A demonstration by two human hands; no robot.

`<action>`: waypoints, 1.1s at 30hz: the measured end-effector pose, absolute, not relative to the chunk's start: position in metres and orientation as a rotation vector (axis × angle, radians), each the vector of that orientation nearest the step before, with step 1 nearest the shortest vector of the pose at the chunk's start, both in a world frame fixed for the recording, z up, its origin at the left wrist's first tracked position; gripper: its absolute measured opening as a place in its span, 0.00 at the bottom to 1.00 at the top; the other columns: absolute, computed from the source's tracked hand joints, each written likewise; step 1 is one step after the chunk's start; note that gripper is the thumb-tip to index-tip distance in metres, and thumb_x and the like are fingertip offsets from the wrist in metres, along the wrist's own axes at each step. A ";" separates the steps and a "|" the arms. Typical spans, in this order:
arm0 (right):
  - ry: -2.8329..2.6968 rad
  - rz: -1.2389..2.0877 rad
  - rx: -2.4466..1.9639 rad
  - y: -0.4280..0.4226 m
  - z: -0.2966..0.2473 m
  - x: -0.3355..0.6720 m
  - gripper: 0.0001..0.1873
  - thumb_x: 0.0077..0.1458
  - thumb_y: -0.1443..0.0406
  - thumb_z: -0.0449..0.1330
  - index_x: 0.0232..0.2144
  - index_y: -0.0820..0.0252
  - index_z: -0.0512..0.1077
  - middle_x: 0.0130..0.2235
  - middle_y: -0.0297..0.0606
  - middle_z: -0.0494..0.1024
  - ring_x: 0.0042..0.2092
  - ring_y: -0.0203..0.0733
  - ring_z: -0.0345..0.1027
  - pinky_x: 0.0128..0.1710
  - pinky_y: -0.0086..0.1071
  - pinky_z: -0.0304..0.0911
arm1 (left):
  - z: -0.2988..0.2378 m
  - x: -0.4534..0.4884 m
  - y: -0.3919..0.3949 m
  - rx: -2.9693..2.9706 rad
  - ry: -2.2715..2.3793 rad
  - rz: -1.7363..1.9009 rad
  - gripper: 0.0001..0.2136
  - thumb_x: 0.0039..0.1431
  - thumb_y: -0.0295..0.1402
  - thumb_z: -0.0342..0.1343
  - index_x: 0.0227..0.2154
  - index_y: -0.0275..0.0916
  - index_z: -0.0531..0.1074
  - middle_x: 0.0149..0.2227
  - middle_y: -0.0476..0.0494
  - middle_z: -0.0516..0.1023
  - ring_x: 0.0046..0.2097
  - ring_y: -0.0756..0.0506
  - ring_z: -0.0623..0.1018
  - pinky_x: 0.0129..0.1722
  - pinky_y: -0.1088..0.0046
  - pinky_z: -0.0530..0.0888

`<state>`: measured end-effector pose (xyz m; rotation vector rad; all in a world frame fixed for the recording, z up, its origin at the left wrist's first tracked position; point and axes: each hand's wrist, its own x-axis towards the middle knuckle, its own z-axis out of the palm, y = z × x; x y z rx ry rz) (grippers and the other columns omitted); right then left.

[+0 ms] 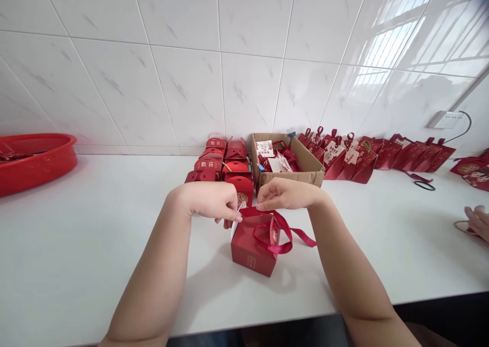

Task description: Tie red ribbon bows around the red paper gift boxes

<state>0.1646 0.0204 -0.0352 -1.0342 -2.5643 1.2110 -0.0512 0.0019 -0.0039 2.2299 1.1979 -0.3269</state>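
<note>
A red gift box [252,245] stands on the white table in front of me, its printed side toward me. At its upper left edge my left hand [214,202] is closed, the thumb pressed against a white card [234,229]; some of its fingers are hidden behind the card. A dark red ribbon [280,247] runs from beside the left fingertips along the box top and loops down on the right, its tail hanging free. Above the box my right hand [284,194] bends inward, thumb and fingers pinching the ribbon near the top.
Behind the box stand red candy boxes [208,163] and a cardboard box [313,176] of ribbons and cards. Finished-looking red gift boxes [346,158] line the wall at right, near a black ring [424,185]. A red basin [38,163] sits left; another person's hand [477,222] is at right.
</note>
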 end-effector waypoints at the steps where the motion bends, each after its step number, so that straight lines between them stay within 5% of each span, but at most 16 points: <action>1: -2.570 1.206 -1.045 0.020 -0.036 0.164 0.15 0.54 0.56 0.56 0.26 0.62 0.71 0.26 0.31 0.64 0.26 0.31 0.52 0.25 0.28 0.51 | -0.004 -0.051 0.001 2.230 1.208 -0.328 0.13 0.53 0.40 0.53 0.20 0.39 0.75 0.24 0.47 0.77 0.26 0.49 0.72 0.23 0.76 0.64; 6: -2.567 1.185 -1.071 0.020 -0.038 0.162 0.16 0.54 0.54 0.56 0.27 0.62 0.72 0.26 0.31 0.64 0.26 0.31 0.52 0.25 0.28 0.50 | -0.001 -0.055 -0.003 2.258 1.354 -0.321 0.15 0.51 0.46 0.54 0.22 0.39 0.73 0.27 0.46 0.77 0.26 0.48 0.71 0.21 0.75 0.61; 14: -2.611 1.173 -1.085 0.020 -0.038 0.162 0.15 0.53 0.55 0.57 0.26 0.62 0.72 0.28 0.34 0.69 0.28 0.33 0.57 0.28 0.29 0.54 | 0.000 -0.055 -0.001 2.318 1.277 -0.276 0.15 0.53 0.43 0.53 0.41 0.43 0.73 0.40 0.47 0.78 0.37 0.46 0.75 0.30 0.76 0.68; 22: -2.592 1.133 -1.138 0.011 -0.035 0.155 0.14 0.53 0.57 0.57 0.24 0.62 0.71 0.23 0.30 0.63 0.23 0.30 0.52 0.22 0.28 0.48 | -0.013 -0.054 0.012 2.290 1.147 -0.255 0.10 0.51 0.39 0.52 0.28 0.39 0.74 0.28 0.46 0.74 0.26 0.48 0.69 0.22 0.74 0.60; 26: -2.500 1.040 -1.146 0.007 -0.032 0.154 0.11 0.52 0.58 0.59 0.31 0.61 0.73 0.30 0.34 0.72 0.30 0.34 0.62 0.28 0.29 0.58 | -0.006 -0.056 0.010 2.259 1.183 -0.154 0.06 0.48 0.34 0.52 0.23 0.40 0.71 0.24 0.49 0.70 0.23 0.50 0.65 0.20 0.74 0.57; 29: -2.239 0.888 -1.210 -0.007 -0.021 0.166 0.14 0.52 0.57 0.60 0.39 0.58 0.71 0.38 0.39 0.75 0.39 0.39 0.67 0.37 0.32 0.63 | 0.002 -0.062 0.008 2.296 1.249 0.139 0.05 0.48 0.32 0.51 0.20 0.39 0.66 0.22 0.51 0.66 0.23 0.51 0.63 0.21 0.75 0.58; 33: -1.997 0.932 -1.150 -0.048 -0.019 0.197 0.12 0.56 0.56 0.58 0.35 0.59 0.70 0.28 0.35 0.72 0.31 0.36 0.67 0.32 0.31 0.63 | 0.011 -0.070 0.005 2.214 1.183 0.727 0.07 0.52 0.32 0.49 0.22 0.38 0.66 0.23 0.51 0.66 0.25 0.52 0.64 0.24 0.75 0.60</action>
